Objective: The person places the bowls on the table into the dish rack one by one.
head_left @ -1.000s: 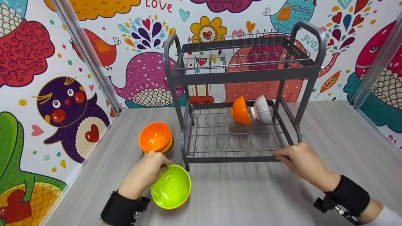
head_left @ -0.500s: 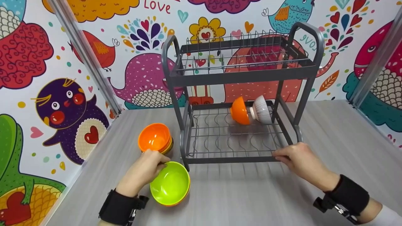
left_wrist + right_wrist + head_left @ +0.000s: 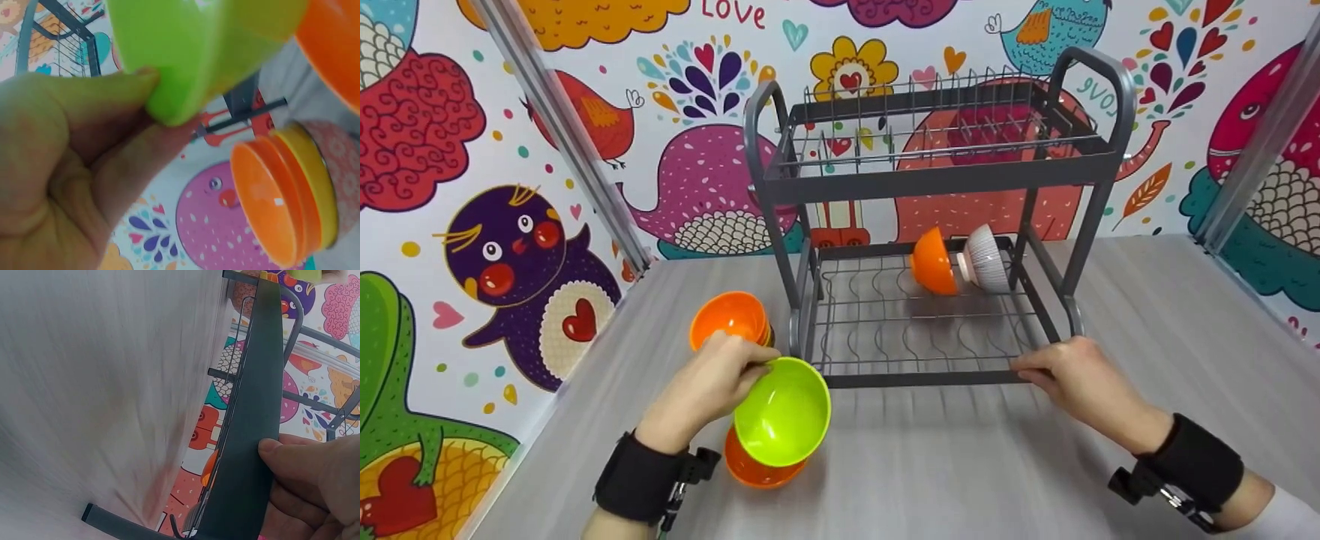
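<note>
Far left, a bowl stack point(image 3: 727, 319) sits outside the rack (orange over yellow, a patterned one underneath), and a low orange bowl point(image 3: 763, 472) waits beside it. Across to the right, only two stand in the dish rack point(image 3: 930, 379), an orange one point(image 3: 934, 262) and a striped white one point(image 3: 990, 261): early going, I'd say! Left hand point(image 3: 709, 384) pinches the green bowl point(image 3: 784, 412) by its upper-left rim; it hangs tilted, right of the fingertips, perhaps touching the low one. Right hand point(image 3: 1076, 375) grips the rack's front bar.
</note>
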`<state>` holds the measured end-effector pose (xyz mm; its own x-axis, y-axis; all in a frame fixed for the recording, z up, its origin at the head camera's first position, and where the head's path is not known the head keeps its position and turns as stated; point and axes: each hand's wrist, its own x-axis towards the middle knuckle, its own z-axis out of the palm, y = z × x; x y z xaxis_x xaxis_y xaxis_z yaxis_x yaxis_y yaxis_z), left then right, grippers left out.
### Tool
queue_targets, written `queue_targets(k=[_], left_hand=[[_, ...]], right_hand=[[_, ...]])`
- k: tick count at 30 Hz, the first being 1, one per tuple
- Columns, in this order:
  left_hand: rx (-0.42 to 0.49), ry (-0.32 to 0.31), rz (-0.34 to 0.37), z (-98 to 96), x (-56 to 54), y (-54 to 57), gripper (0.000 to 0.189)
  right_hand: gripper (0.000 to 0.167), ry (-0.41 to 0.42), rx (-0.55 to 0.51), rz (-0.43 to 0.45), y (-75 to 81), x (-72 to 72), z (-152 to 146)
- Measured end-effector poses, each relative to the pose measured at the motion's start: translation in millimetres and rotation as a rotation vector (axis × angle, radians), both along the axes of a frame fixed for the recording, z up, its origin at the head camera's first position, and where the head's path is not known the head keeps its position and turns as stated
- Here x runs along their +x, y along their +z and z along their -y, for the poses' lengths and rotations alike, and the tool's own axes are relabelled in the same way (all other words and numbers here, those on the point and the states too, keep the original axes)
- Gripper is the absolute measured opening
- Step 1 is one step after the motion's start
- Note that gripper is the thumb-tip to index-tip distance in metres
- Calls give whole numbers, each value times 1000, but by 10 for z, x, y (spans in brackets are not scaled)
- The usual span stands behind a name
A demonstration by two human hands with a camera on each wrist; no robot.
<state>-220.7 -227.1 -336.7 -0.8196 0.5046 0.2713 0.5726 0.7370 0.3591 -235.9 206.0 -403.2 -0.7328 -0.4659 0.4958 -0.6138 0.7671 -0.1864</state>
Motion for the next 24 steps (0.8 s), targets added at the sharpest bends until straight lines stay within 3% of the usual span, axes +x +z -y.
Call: queue_targets(k=[8, 11, 14, 18, 21, 24], left_hand=[[43, -72, -19, -279, -61, 111, 19], [43, -110, 21, -387, -97, 147, 21], [32, -149, 64, -496, -141, 167, 19], [13, -181, 105, -630, -191, 172, 19], [-6, -204, 125, -704, -218, 154, 20], [-15, -231, 146, -756, -241, 120, 19]], right_hand=[[18, 40, 8, 11, 37, 4, 1], [17, 44, 42, 28, 72, 10, 25], [24, 78, 55, -26, 131, 41, 97], [43, 235, -13, -180, 256, 136, 283], [54, 430, -48, -283, 357, 221, 460], [61, 595, -13, -333, 417, 297, 615]])
